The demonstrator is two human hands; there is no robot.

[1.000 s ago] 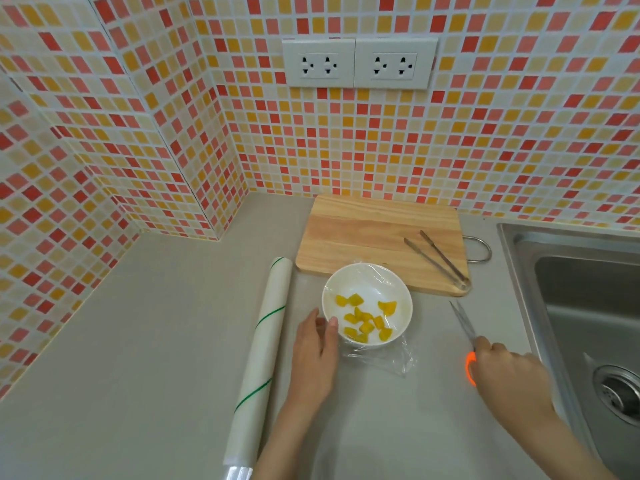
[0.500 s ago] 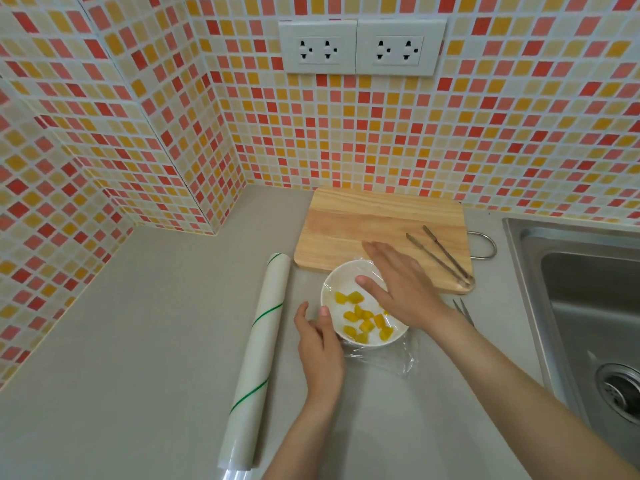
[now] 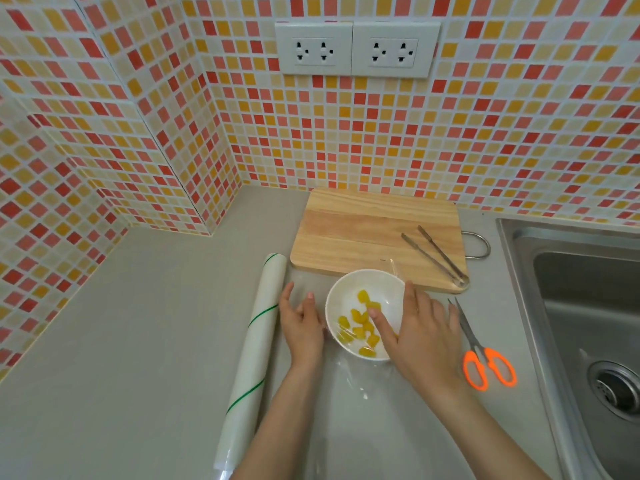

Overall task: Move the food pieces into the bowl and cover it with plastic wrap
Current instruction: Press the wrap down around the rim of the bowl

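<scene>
The right hand lies flat on the bowl, grip released. The left hand touches the bowl's left side, grip also released, fingers straight.

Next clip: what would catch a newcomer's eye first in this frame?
Probably the white bowl of yellow food pieces near the counter's middle, in front of the cutting board, with clear plastic wrap over it. The right hand lies flat across its right rim and the left hand rests open at its left side. The orange-handled scissors lie to the right, beside the sink.
</scene>
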